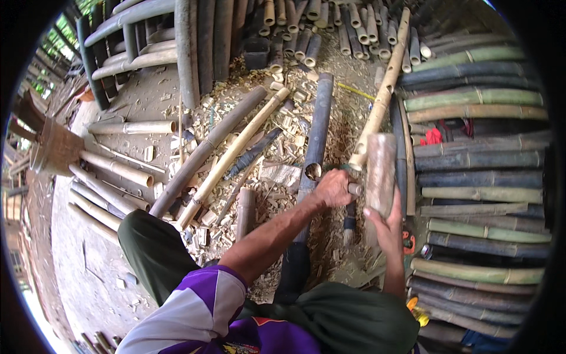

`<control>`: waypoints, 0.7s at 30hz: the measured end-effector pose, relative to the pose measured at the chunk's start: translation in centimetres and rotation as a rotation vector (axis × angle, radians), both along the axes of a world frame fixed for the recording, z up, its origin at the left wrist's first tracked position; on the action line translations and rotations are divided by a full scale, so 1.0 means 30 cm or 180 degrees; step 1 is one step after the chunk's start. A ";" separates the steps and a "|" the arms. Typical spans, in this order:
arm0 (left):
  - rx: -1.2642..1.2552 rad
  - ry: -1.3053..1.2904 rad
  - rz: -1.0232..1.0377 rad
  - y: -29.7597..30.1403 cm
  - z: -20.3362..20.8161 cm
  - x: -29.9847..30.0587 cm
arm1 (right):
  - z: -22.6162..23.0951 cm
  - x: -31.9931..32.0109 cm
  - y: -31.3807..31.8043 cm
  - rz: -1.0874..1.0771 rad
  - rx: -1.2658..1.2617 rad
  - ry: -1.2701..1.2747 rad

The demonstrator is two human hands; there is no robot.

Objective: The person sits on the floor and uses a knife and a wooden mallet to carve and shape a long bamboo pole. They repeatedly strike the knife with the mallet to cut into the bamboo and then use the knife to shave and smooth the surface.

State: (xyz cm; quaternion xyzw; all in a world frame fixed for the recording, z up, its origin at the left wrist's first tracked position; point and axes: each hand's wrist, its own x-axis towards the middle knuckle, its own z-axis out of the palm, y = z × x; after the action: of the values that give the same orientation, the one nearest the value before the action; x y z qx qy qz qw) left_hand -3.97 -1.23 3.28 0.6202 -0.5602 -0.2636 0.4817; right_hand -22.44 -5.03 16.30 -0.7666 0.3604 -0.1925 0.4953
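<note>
My left hand is closed in a fist around a chisel, whose wooden handle end sticks out on the right; its blade is hidden. Just beside that fist, a cut hole opens in a dark bamboo pole, which runs away from between my legs. To the right, my right hand grips the lower part of a thick, round wooden mallet. The mallet stands nearly upright, a little apart from the chisel handle. A pale bamboo pole with several holes lies beyond it.
Wood chips cover the ground. Left of the dark pole lie a brown pole and a yellowish pole. Stacked bamboo lines the right side; cut tubes and a black bucket stand at the back. A bamboo frame rises far left.
</note>
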 end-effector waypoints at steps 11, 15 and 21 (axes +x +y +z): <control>0.0130 0.0480 0.0674 -0.004 0.013 -0.003 | -0.035 0.000 0.140 -0.0164 -0.0168 0.0192; -0.0112 0.0354 0.0575 -0.012 0.048 -0.042 | -0.094 -0.021 0.182 -0.0771 -0.0697 -0.0439; 0.0115 0.0529 0.0757 0.017 -0.004 -0.022 | -0.157 -0.056 0.175 -0.1039 0.0439 -0.0222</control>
State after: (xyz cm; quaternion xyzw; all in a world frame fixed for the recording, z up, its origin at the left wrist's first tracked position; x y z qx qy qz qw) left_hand -4.64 -0.71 3.15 0.6668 -0.4361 -0.2652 0.5430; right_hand -24.13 0.23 11.59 -0.6551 0.4749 -0.2716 0.5211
